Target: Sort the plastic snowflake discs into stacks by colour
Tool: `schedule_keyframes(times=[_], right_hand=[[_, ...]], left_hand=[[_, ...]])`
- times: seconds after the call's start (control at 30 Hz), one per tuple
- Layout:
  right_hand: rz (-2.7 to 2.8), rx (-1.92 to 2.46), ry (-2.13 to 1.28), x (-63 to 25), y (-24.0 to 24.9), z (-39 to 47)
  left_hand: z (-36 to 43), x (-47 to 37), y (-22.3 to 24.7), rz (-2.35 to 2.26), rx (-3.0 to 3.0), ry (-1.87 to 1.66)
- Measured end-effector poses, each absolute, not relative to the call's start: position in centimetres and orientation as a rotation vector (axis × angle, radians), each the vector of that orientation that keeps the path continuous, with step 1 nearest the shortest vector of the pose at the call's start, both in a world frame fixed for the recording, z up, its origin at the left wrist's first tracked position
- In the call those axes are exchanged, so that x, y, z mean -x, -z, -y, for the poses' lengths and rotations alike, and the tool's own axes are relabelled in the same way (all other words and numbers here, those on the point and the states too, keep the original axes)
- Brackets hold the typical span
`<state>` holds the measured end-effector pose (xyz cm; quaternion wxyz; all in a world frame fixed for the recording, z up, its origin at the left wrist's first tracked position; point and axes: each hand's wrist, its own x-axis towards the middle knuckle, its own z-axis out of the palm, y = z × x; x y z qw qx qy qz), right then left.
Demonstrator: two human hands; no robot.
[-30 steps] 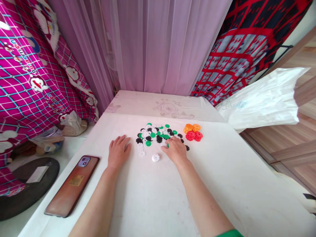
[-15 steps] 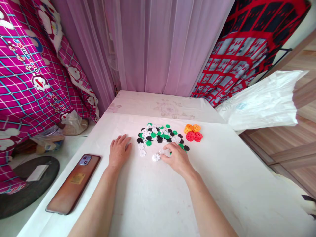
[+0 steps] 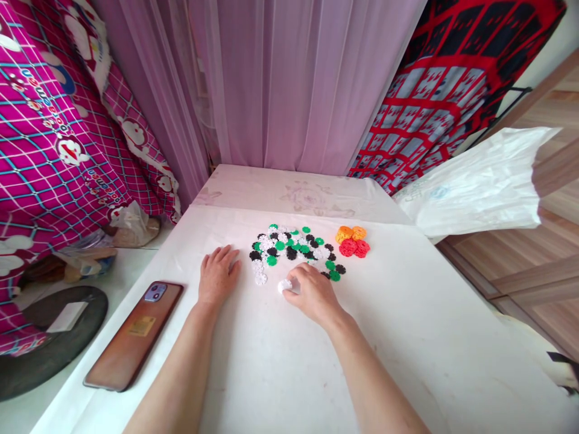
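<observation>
Head view: the right hand (image 3: pixel 313 293) has its thumb and index finger at the white disc stack (image 3: pixel 284 286), in front of the mixed disc pile (image 3: pixel 292 244); whether they pinch a disc is unclear. The left hand (image 3: pixel 218 274) rests palm down, fingers slightly spread, on the white table (image 3: pixel 275 361), left of the pile. Orange discs (image 3: pixel 344 234) and red discs (image 3: pixel 354 248) lie right of it.

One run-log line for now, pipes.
left hand: palm down on table | right hand: fingertips at white discs | black/green/white pile: beyond right hand | orange discs, red discs: right of pile
</observation>
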<state>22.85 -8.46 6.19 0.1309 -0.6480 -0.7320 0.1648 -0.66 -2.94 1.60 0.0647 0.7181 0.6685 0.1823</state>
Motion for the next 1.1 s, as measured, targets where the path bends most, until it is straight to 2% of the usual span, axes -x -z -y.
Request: schedule_keyframes(times=[0.23, 0.47, 0.8, 1.1], right_hand=[[1.974, 1.890, -0.425, -25.9, -6.0, 8.0], [1.731, 2.217, -0.224, -30.9, -5.3, 6.7], [1.897, 2.275, -0.109, -28.3, -4.6, 6.2], [1.891, 2.425, -0.164, -27.1, -5.3, 4.5]], left_hand=[[2.9, 0.7, -1.4, -2.022, -2.165, -0.546], [2.8, 0.8, -1.5, -2.021, -2.160, -0.522], [2.7, 1.0, -1.3, -2.023, -2.171, -0.541], [2.7, 1.0, -1.5, -2.021, -2.181, -0.524]])
